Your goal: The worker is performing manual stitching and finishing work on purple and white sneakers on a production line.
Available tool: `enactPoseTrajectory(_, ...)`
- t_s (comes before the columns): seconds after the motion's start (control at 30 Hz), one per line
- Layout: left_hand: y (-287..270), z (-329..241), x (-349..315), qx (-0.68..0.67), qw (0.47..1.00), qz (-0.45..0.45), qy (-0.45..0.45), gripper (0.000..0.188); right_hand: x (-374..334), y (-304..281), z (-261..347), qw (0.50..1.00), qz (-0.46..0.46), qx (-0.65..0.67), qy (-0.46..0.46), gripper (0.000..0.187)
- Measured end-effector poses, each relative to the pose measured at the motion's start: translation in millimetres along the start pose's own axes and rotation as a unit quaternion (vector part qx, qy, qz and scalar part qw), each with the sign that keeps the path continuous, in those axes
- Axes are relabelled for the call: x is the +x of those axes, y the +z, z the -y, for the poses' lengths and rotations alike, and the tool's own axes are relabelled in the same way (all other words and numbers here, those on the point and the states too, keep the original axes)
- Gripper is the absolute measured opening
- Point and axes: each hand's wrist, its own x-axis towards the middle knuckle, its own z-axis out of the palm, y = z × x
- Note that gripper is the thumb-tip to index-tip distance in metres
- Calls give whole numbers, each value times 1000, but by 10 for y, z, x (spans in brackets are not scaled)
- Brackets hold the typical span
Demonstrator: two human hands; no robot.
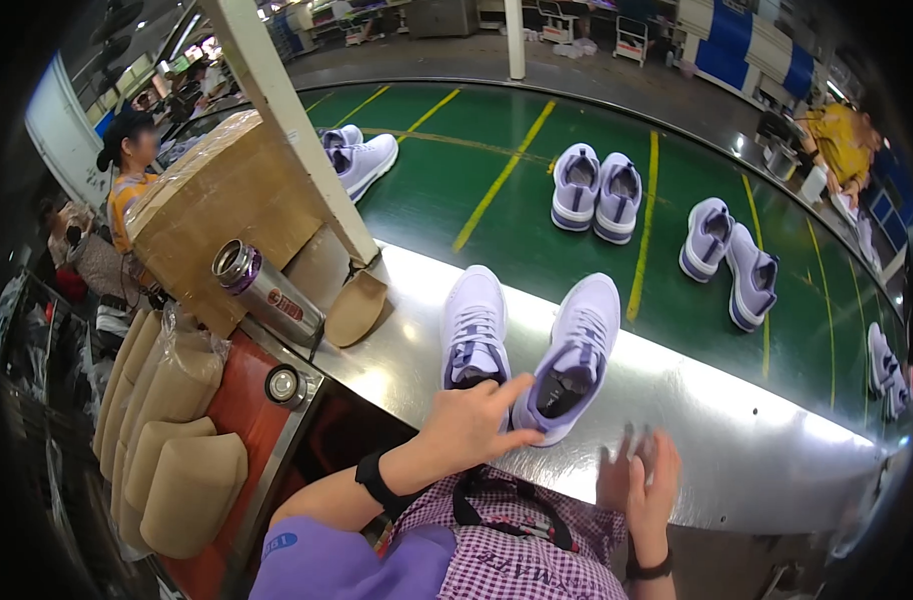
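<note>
A pair of lilac lace-up sneakers stands on a shiny metal ledge, toes pointing away from me: the left sneaker (474, 325) and the right sneaker (587, 325). My left hand (467, 422) is at their heels, covering the back of the left one. Its thumb and index finger are spread at the heel opening of the right one, seemingly touching it without a closed grip. My right hand (655, 490) is raised at the ledge's near edge, apart from the shoes, fingers extended and nothing in it.
Beyond the metal ledge (697, 400) a green belt (507, 170) with yellow lines carries more lilac sneaker pairs (597, 195). At left are a post (297, 130), cardboard box (217, 210), steel flask (267, 295), its lid (284, 384) and beige foam shapes (192, 490). Other people work farther off.
</note>
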Motion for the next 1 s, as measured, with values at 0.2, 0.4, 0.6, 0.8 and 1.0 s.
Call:
enactPoseTrajectory(0.2,260,113,-165,-79,985,-147,36,40,606,586,421,976,103,181,62,77)
enactPoseTrajectory(0.4,242,84,-138,25,987,-160,9,35,1030,750,715,981,60,167,80,71)
enactPoseTrajectory(0.6,352,-230,-378,-85,959,-202,182,51,425,438,660,991,37,126,-4,65)
enactPoseTrajectory(0.8,586,-412,-334,-123,975,-135,130,78,-52,301,639,994,2,109,-9,63)
enactPoseTrajectory(1.0,609,-500,-362,-108,964,-96,224,50,-273,193,671,997,68,44,-9,64)
